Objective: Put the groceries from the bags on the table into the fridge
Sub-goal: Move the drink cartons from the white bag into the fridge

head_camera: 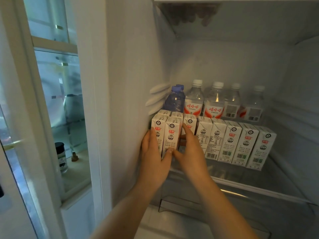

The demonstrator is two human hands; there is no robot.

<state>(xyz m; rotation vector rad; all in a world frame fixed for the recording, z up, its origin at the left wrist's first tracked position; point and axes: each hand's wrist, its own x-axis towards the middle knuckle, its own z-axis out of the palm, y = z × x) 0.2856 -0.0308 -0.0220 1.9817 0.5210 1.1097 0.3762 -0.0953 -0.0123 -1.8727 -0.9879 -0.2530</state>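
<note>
Inside the open fridge, a row of small white milk cartons (231,142) stands on the glass shelf (259,180). At the row's left end a tight group of cartons (170,133) sits against the fridge's left wall. My left hand (153,156) lies against the group's left side, thumb across the front carton. My right hand (191,149) presses on its right side, fingers straight and reaching between cartons. Behind them stand a purple-tinted bottle (175,99) and several clear water bottles (213,102) with red labels.
The fridge's left wall (131,83) is close to my left hand. A glass-fronted cabinet (65,118) at the left holds a dark-lidded jar (61,156). Below the shelf is a drawer (207,209). The shelf's right front has bare glass.
</note>
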